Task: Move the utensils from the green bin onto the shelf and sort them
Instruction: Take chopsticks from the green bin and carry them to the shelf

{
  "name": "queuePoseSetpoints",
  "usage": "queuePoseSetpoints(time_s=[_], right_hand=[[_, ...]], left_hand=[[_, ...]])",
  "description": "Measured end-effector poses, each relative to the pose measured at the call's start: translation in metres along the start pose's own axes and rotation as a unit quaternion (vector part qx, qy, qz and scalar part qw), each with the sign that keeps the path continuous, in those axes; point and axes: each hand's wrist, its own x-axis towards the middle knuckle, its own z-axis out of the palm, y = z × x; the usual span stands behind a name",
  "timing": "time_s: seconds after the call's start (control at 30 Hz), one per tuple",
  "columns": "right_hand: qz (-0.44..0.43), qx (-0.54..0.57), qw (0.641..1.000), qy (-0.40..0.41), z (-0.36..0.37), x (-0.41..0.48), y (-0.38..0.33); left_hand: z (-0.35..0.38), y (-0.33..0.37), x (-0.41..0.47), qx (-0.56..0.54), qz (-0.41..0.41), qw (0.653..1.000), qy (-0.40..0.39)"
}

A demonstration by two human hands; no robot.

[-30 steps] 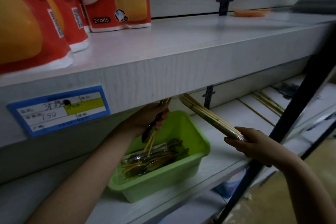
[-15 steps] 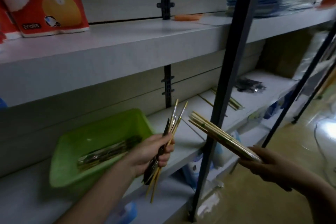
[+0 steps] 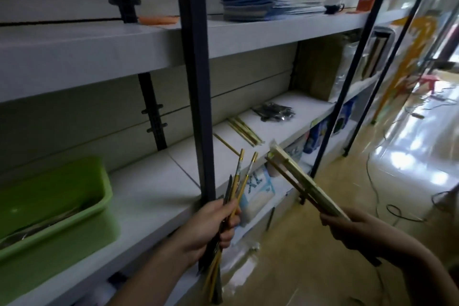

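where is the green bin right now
In the head view the green bin sits at the far left on the lower white shelf, left of the dark upright post and of the left hand holding utensils.

You are in what looks like a small shop or stockroom: long white shelves (image 3: 149,40) on dark metal uprights (image 3: 196,82) run beside you, with stacked blue packets (image 3: 248,7) up top, wrapped goods (image 3: 258,189) on the bottom shelf and a glossy floor (image 3: 409,169).
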Motion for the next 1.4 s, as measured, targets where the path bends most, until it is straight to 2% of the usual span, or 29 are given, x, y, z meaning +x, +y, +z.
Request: queuePoseSetpoints(time_s=[0.1, 0.3, 0.43, 0.63, 1.03, 1.17, 1.4], right_hand=[[0.031, 0.011, 0.999, 0.003, 0.001, 0.021, -0.010], [-0.003, 0.053, 0.998, 0.038, -0.030, 0.073, -0.016], [-0.030, 0.056, 0.998, 0.027, -0.048, 0.137, -0.032], [-0.055, 0.003, 0.998, 0.027, -0.052, 0.252, -0.070], [-0.027, -0.129, 0.989, -0.070, 0.001, 0.420, -0.118], [-0.049, -0.205, 0.972, -0.103, 0.010, 0.449, -0.122], [-0.061, -0.231, 0.946, -0.219, 0.006, 0.476, -0.126]], left_hand=[[0.018, 0.004, 0.039, -0.022, -0.001, 1.000, -0.001], [0.038, 0.011, 0.133, -0.060, -0.005, 0.998, 0.027], [0.038, 0.024, 0.193, -0.092, 0.007, 0.993, 0.068], [0.017, 0.056, 0.266, -0.118, 0.020, 0.979, 0.167], [-0.031, 0.067, 0.325, -0.210, 0.015, 0.928, 0.307], [-0.038, 0.069, 0.338, -0.240, 0.013, 0.909, 0.339], [-0.034, 0.070, 0.358, -0.270, 0.012, 0.887, 0.374]])
